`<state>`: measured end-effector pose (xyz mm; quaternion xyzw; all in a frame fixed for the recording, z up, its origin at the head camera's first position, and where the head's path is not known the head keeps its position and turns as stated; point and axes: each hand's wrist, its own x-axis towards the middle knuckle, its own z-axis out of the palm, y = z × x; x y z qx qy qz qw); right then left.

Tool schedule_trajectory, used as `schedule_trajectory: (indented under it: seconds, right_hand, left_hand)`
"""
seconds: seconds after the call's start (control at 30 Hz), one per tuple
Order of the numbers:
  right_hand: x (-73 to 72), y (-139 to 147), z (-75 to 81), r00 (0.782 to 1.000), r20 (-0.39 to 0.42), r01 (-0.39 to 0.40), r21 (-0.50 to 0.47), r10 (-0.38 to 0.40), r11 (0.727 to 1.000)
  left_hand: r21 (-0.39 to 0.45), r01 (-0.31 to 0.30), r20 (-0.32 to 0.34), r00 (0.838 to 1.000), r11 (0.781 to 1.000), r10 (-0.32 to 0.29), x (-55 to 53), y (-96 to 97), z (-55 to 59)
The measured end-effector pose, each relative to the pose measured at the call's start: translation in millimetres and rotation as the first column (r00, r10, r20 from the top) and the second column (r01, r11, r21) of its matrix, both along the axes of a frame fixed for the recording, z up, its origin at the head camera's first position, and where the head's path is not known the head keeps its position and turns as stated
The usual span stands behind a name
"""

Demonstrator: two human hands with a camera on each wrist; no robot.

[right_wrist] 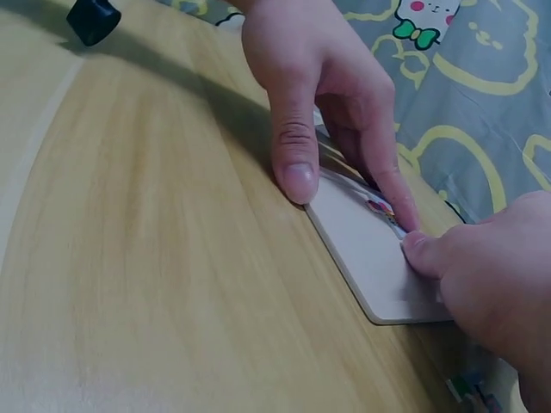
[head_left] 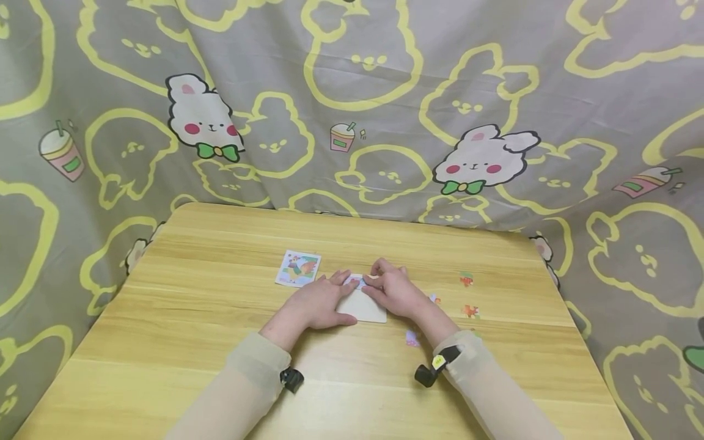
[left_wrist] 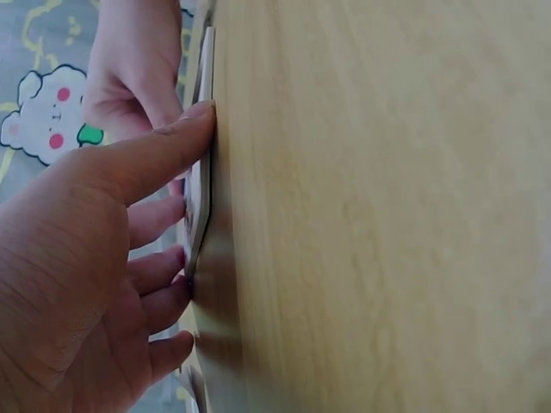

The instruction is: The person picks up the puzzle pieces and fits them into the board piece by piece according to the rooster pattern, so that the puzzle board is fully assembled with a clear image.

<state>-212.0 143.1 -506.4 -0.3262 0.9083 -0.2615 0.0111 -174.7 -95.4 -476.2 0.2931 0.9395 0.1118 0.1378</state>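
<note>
A small white puzzle board (head_left: 363,308) lies flat on the table, with a few coloured puzzle pieces (head_left: 354,282) along its far edge. My left hand (head_left: 319,304) holds the board from the left, its thumb on the near edge and its fingers by the far left part. In the left wrist view that thumb (left_wrist: 185,133) overlaps the board's rim (left_wrist: 205,172). My right hand (head_left: 397,292) has its thumb and fingers together at a piece by the far edge; the hands hide most of that piece. The right wrist view shows the right thumb (right_wrist: 422,249) touching beside the coloured print (right_wrist: 379,208).
Left of the board lies a square picture card (head_left: 298,269). Loose puzzle pieces are scattered to the right, including an orange one (head_left: 470,311), a red-green one (head_left: 466,279) and a purple one (head_left: 412,338). A patterned curtain (head_left: 363,128) hangs behind the table.
</note>
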Motion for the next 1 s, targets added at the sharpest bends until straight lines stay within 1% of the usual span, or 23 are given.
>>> schedule_trajectory:
  seconds: [0.13, 0.23, 0.33, 0.4, 0.57, 0.7, 0.8, 1.0]
  right_hand:
    - [-0.8, 0.4, 0.7, 1.000, 0.021, 0.012, -0.041, -0.011, 0.999]
    - [-1.1, 1.8, 1.4, 0.999, 0.043, 0.024, -0.053, -0.022, 0.998]
    - [-1.7, 4.8, 2.8, 0.997, 0.073, 0.024, -0.049, -0.020, 0.999]
    - [-2.4, 7.5, 4.4, 0.994, 0.105, 0.018, -0.066, -0.011, 0.998]
    - [-5.3, 17.9, 10.8, 0.985, 0.170, 0.020, -0.182, 0.012, 0.983]
    - [-5.4, 30.2, 18.6, 0.983, 0.185, 0.042, -0.244, 0.004, 0.969]
    - [-4.2, 41.1, 24.0, 0.984, 0.181, 0.048, -0.246, -0.003, 0.968]
    - [-2.2, 65.2, 31.6, 0.980, 0.195, 0.077, -0.217, -0.034, 0.973]
  left_hand:
    - [-0.004, -0.006, -0.001, 1.000, 1.000, 0.006, -1.6, 0.0, -0.3]
    - [-0.006, -0.010, -0.004, 1.000, 1.000, 0.010, -2.4, 0.5, 0.0]
    - [-0.015, -0.014, -0.006, 1.000, 1.000, 0.014, -2.6, 0.9, 0.0]
    - [-0.020, -0.017, -0.005, 1.000, 1.000, 0.017, -2.4, 1.1, -0.1]
    - [-0.014, -0.022, 0.001, 1.000, 1.000, 0.022, -1.9, 2.1, -0.1]
    - [0.000, -0.021, 0.005, 1.000, 1.000, 0.021, -1.5, 2.8, 0.6]
    - [0.009, -0.022, 0.013, 1.000, 1.000, 0.022, -1.1, 2.5, 1.2]
    - [0.023, -0.026, 0.022, 0.999, 0.999, 0.025, -0.2, 1.2, 0.2]
